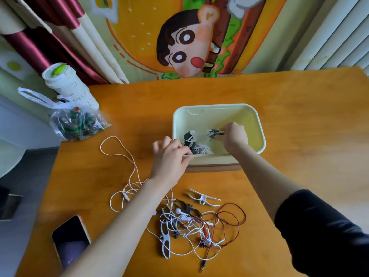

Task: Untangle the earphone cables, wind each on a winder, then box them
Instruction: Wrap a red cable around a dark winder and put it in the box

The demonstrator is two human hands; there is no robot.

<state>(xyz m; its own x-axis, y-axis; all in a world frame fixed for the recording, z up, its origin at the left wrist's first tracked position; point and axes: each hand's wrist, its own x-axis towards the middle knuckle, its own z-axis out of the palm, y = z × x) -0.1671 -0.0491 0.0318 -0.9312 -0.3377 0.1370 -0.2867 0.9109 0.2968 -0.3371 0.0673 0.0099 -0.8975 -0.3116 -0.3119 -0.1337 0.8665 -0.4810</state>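
A jack plug point(203, 269) lies nearest on the wooden table point(299, 116), at the end of a tangle of cables point(199, 226), white and red, heaped between the two forearms. A white winder point(165, 241) and a black winder point(187, 208) lie within the heap, and a second white winder point(203, 197) sits just beyond it, apart from the cords. To the left a phone point(69, 239) lies face up at the table edge, and a pinkish cable point(123, 166) loops away from the heap.

Further on, the left hand point(169, 156) is at the near left corner of the pale yellow box point(258, 126), fingers curled over the rim beside a dark wound bundle point(189, 143). I cannot tell whether it grips anything. The right hand point(233, 138) is inside the box, fingertips pinched on a small wound earphone point(212, 133).

Beyond, at the far left corner, a plastic bag point(77, 122) rests against a white roll point(67, 86). Curtains point(60, 37) and a cartoon cloth point(189, 37) hang behind.
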